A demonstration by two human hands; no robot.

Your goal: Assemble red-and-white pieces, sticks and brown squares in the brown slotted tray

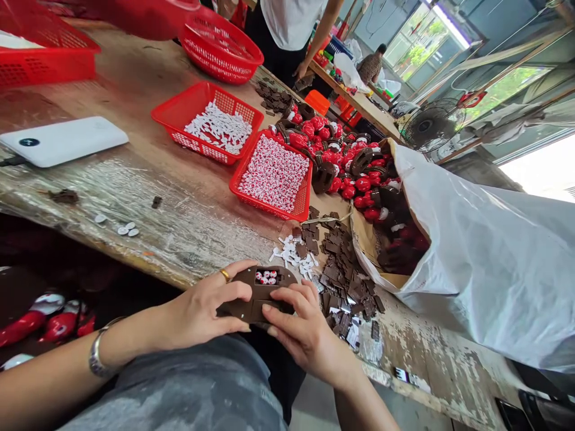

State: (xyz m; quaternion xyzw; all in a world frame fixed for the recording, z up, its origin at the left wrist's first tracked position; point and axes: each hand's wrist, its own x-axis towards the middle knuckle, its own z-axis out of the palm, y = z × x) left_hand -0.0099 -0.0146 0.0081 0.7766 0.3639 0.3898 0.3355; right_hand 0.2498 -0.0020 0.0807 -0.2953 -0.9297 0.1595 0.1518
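Observation:
Both my hands hold a dark brown plastic toy part (263, 293) in front of the table edge. My left hand (204, 311), with a gold ring, grips its left side. My right hand (305, 329) grips its right side, fingers pressed on top. A recess in the part holds small red-and-white pieces (266, 276). On the table just beyond lie a pile of brown flat covers (344, 275) and some small white pieces (290, 254).
Red baskets hold white pieces (218, 127) and red-and-white pieces (274, 173). A white sack (485, 251) spills red and brown toy parts (354, 170). A white power bank (63, 140) lies at left. Another person (291, 27) stands at the far end. A fan (431, 126) stands behind.

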